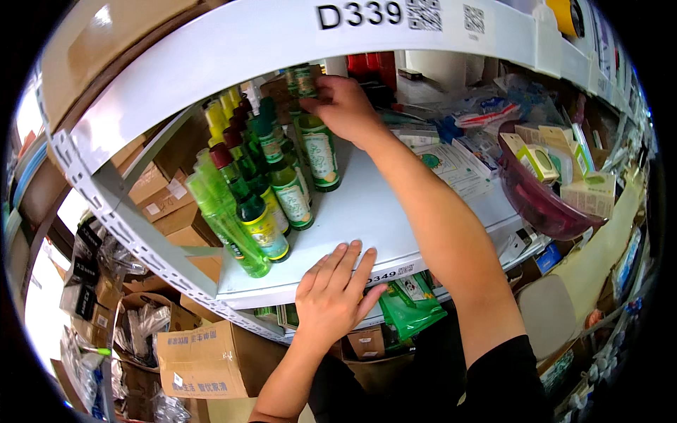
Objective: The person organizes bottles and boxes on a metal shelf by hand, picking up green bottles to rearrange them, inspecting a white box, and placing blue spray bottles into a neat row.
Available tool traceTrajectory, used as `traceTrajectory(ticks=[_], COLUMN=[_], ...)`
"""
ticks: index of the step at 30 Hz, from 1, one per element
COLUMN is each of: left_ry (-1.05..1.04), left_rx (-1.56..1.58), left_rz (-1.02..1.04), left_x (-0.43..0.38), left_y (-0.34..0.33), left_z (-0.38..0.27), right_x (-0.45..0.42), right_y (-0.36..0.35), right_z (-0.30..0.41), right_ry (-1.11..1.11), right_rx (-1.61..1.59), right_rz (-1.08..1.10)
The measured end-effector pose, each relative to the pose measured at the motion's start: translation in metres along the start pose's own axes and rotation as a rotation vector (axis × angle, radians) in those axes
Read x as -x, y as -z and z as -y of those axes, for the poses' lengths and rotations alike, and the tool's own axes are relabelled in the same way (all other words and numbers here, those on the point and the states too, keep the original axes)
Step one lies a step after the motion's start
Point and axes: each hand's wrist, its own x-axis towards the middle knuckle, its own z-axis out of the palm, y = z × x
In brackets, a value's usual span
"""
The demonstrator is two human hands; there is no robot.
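My right hand (pixel 346 108) is at the neck and shoulder of a green glass bottle (pixel 319 156) with a white and green label, standing at the right of a bottle group. Its fingers are curled and partly blurred, so I cannot tell whether they grip the glass. My left hand (pixel 336 288) lies palm down over the front edge of the white shelf (pixel 365 211), fingers apart and holding nothing. Left of the right hand stand another green-labelled bottle (pixel 291 195), a dark bottle with a yellow label (pixel 262 227) and a light green spray bottle (pixel 238 238), with several more in rows behind.
A shelf beam (pixel 254 58) with printed codes crosses above my right hand. To the right are flat packages (pixel 455 164) and a purple plastic basket (pixel 529 195) of small boxes. Below are a green plastic package (pixel 415 312) and a cardboard box (pixel 201 362). A slotted upright (pixel 121 211) stands left.
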Motion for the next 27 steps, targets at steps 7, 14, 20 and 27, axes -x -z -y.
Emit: traceTrajectory(ticks=[7,14,20,27], left_ry=[0.011,0.018,0.021,0.019], left_rx=[-0.011,0.011,0.012,0.040], left_rz=[0.026,0.020,0.031,0.003], left_x=[-0.001,-0.001,-0.001,0.001], left_y=[0.001,0.001,0.002,0.002], left_z=[0.000,0.000,0.000,0.002], right_x=[0.002,0.005,0.007,0.009], right_y=[0.002,0.003,0.006,0.011], right_z=[0.011,0.014,0.021,0.026], right_ry=[0.003,-0.002,-0.005,-0.043], right_rx=[-0.055,-0.099,-0.040,-0.134], right_rz=[0.083,0.108,0.135,0.214])
